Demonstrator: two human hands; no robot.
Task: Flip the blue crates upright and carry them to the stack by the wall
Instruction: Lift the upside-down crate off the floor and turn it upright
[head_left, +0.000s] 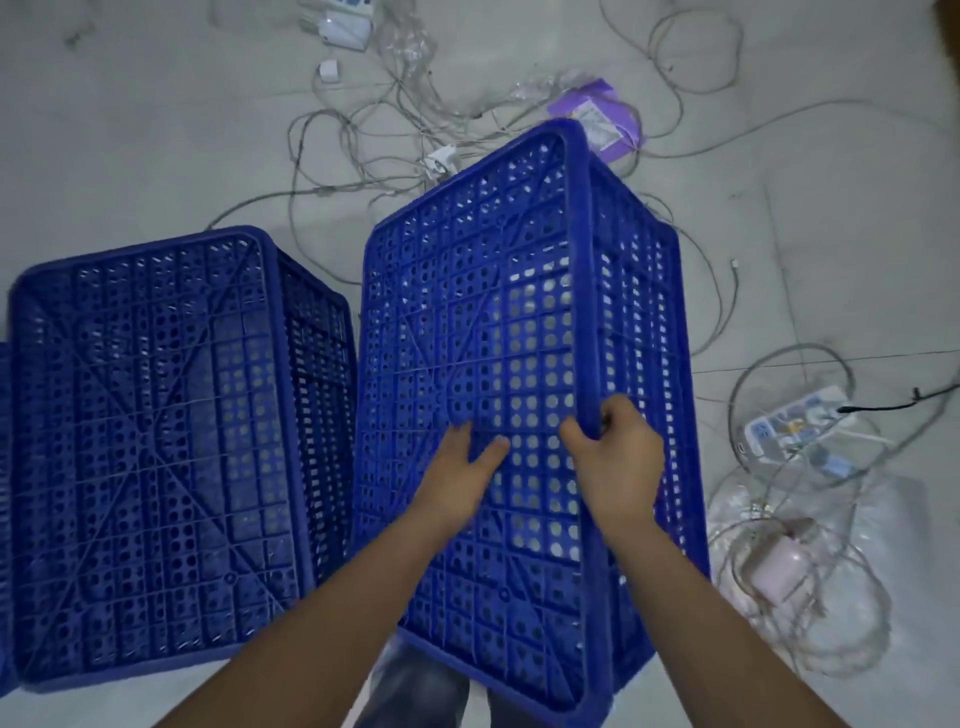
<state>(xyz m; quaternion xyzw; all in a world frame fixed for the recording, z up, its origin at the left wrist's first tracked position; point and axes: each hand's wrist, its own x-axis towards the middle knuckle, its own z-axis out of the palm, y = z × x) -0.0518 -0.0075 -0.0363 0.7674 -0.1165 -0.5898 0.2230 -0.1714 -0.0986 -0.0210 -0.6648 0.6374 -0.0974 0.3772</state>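
Two blue perforated plastic crates lie upside down on the tiled floor, their ribbed bottoms facing up. The left crate (156, 447) sits flat. The right crate (483, 332) is tilted, its right edge raised. My right hand (615, 462) grips that crate's right bottom edge, thumb on top and fingers curled around it. Flat on the same crate's bottom rests my left hand (460, 470), fingers spread, holding nothing. A sliver of a third blue crate (4, 467) shows at the far left. The stack by the wall is out of view.
Tangled white cables (395, 104) and chargers cover the floor beyond the crates. A purple packet (597, 117) lies behind the right crate. To the right are a power strip (795, 423) and a clear bag with a pink charger (779, 566). My legs show below.
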